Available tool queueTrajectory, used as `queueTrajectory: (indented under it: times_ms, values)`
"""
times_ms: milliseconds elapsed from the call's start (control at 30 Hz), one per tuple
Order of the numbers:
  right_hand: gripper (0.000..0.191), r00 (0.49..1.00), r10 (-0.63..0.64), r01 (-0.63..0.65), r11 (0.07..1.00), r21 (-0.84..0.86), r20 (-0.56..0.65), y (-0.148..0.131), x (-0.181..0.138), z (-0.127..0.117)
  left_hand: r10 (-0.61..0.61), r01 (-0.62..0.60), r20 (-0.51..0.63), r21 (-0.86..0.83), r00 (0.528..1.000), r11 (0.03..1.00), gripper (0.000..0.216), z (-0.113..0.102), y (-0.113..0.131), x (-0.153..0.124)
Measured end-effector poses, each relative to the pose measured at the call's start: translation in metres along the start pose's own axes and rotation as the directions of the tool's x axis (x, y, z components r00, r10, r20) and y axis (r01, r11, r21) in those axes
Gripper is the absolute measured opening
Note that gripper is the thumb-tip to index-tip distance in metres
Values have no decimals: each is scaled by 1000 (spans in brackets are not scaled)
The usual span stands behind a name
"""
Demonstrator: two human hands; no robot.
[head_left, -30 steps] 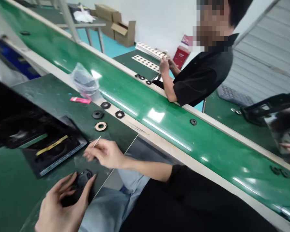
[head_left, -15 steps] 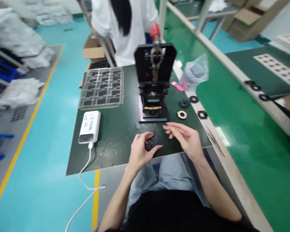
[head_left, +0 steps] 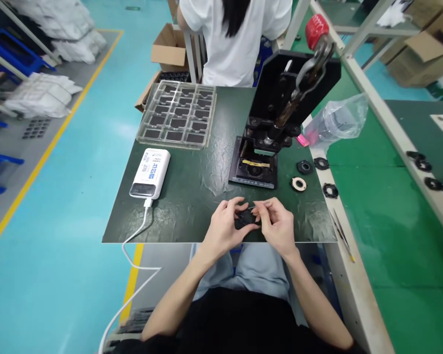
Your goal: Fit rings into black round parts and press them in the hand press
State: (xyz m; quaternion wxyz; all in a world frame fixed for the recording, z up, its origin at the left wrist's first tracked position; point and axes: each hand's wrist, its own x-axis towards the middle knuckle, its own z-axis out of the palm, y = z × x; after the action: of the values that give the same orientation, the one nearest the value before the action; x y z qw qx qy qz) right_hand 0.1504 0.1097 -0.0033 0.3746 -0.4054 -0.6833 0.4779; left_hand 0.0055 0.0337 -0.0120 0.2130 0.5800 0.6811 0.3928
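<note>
My left hand (head_left: 225,227) is curled around a small flat black part (head_left: 246,218), thumb along its near edge and fingers at its far side. At the part's right side, my right hand (head_left: 277,225) has thumb and fingers pinched together; whatever sits between its fingertips is too small to make out. Both hands are low over the front edge of the dark green tabletop (head_left: 192,216). Just beyond them stands a black hand press (head_left: 256,169) with a red-gripped lever (head_left: 316,32) and a yellow strip (head_left: 256,163) across its base.
Right of the press lie a black ring (head_left: 304,167) and a cream-faced ring (head_left: 299,184). Tweezers (head_left: 342,235) rest on the pale rail. A clear tray of dark squares (head_left: 177,114) and a cabled white power bank (head_left: 150,174) are at left. A person in white (head_left: 236,44) is beyond the table.
My right hand has come left to the black part in my left hand, its fingers closing at the part. The view has shifted, so the press appears tilted and further right.
</note>
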Motion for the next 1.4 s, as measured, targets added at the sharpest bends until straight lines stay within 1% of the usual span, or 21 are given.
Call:
queueTrajectory:
  times_ms: [133,267,400,500,633,767,933,1067,1133,1200,1300,1400]
  values:
    - [23,999,-51,51,996,-77,3,0,-2,-1,-4,4,-8,3,1000,1000,70,0,1,0]
    - [17,990,-140,141,976,-168,19,0,-2,-1,6,-6,-18,5,1000,1000,67,0,1,-1]
    - [15,964,-264,259,923,-283,21,-1,-1,-1,37,-36,-37,12,999,999,65,0,0,-1]
    - [14,945,-326,314,896,-314,15,0,-1,0,44,-44,-42,17,998,999,65,-1,0,-1]
    - [13,944,-331,321,902,-287,17,0,-2,0,63,-61,-60,22,996,998,67,0,0,-1]
    - [11,960,-278,261,935,-239,-40,0,-3,0,42,-41,-47,25,998,999,67,1,1,-1]
    - [12,970,-243,240,946,-218,12,1,-2,1,46,-44,-52,32,998,999,67,0,1,-1]
    - [13,970,-243,239,942,-234,14,1,-1,1,66,-64,-64,38,996,997,69,0,0,-1]
    - [13,964,-266,261,930,-260,16,1,-2,2,64,-62,-61,41,996,997,67,0,1,-1]
    - [13,949,-315,310,907,-285,28,0,-1,2,61,-58,-59,44,996,997,66,0,1,0]
    - [12,918,-390,392,867,-309,70,-2,0,4,63,-60,-60,41,996,997,64,1,1,0]
    - [14,902,-418,430,837,-338,112,-3,1,5,75,-72,-74,40,994,997,61,1,1,0]
